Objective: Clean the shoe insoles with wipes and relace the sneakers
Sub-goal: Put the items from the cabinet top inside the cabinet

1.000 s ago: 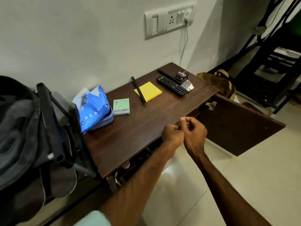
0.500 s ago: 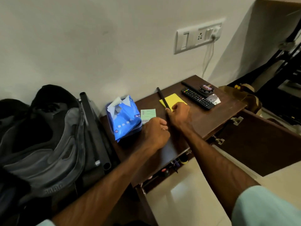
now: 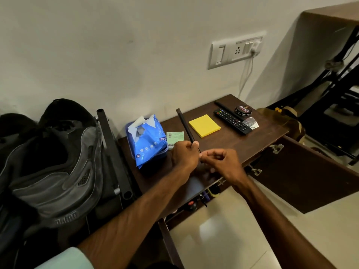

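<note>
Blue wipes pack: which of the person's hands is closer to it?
Left. The left hand is just right of the blue wipes pack, gripping a black stick; the right hand lies farther right, beyond it.

A dark wooden cabinet (image 3: 242, 146) is standing against an off-white wall (image 3: 116, 45), its door (image 3: 310, 179) hanging open over pale floor tiles (image 3: 223, 241). A switch panel (image 3: 223, 53) is sitting above it, and possibly a black metal rack (image 3: 339, 88) is showing far right.
</note>
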Demonstrator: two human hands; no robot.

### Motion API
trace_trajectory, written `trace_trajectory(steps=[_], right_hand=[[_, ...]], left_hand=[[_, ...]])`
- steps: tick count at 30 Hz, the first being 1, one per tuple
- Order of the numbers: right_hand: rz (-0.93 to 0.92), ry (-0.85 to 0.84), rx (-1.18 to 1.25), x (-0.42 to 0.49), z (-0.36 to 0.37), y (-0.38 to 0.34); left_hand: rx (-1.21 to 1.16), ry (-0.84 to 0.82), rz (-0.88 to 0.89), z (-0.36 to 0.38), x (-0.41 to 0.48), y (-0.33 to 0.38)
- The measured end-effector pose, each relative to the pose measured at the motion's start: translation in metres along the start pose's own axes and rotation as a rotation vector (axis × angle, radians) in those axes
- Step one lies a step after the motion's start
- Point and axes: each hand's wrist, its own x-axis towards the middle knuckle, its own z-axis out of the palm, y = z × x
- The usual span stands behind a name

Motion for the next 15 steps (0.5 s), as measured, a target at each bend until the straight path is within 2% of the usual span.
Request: trace_trajectory(steps=[2,4,10,15], right_hand=[[0.006,-0.083,-0.006,-0.001,-0.008,-0.002],[0.033,-0.047,-0.004,0.01,-0.015,0.0],[0.045,0.364,-0.258,0.082,-0.03,0.024],[-0.048,0.682,-0.527,0.13,-0.052,0.019]], left_hand=[[0.011,-0.005,0.019,-0.001,-0.003,0.0],[0.038,-0.006,0.05,-0.003,-0.004,-0.004],[0.078,-0.044,0.11,-0.006,0.001,-0.005],[0.054,-0.064,0.095,-0.008,0.007,-0.003]])
